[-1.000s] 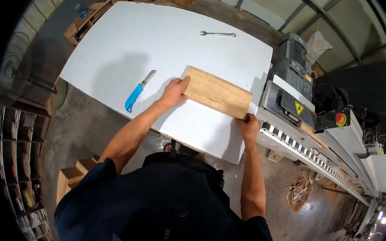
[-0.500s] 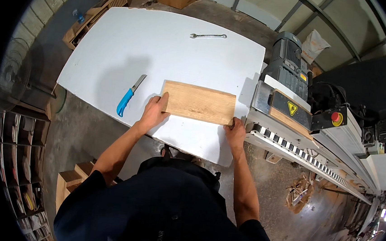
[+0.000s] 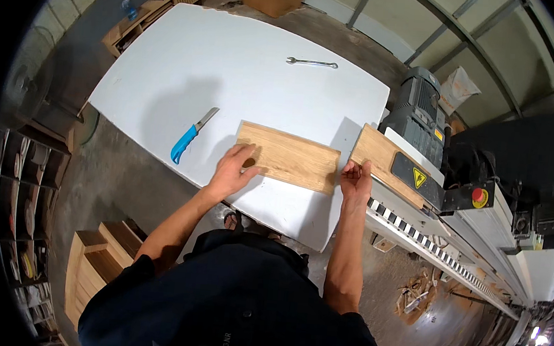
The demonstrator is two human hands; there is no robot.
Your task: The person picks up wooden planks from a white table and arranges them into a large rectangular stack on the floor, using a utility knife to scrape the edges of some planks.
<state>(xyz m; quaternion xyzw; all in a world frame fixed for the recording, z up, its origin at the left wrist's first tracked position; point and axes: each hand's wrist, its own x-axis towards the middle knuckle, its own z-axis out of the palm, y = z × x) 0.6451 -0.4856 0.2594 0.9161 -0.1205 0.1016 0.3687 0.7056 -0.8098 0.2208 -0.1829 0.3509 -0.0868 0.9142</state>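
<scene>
A light-brown wooden board lies flat on the white-topped table. My left hand rests over its left end, fingers apart and thumb close to the near edge. To the right, a second wooden board sticks out of the edge machine toward the table. At its near corner is my right hand, fingers curled in and closed on that corner; some fingertips are hidden. Left of the first board lies a blue-handled knife, its blade pointing away from me.
A wrench lies at the table's far side. The machine, with a motor, a red stop button and a feed track, borders the table's right. Wooden boxes stand on the floor at left, beside shelving.
The second board now projects much farther from the machine toward the table. My right hand has left the first board for that one. My left hand has moved further onto the first board.
</scene>
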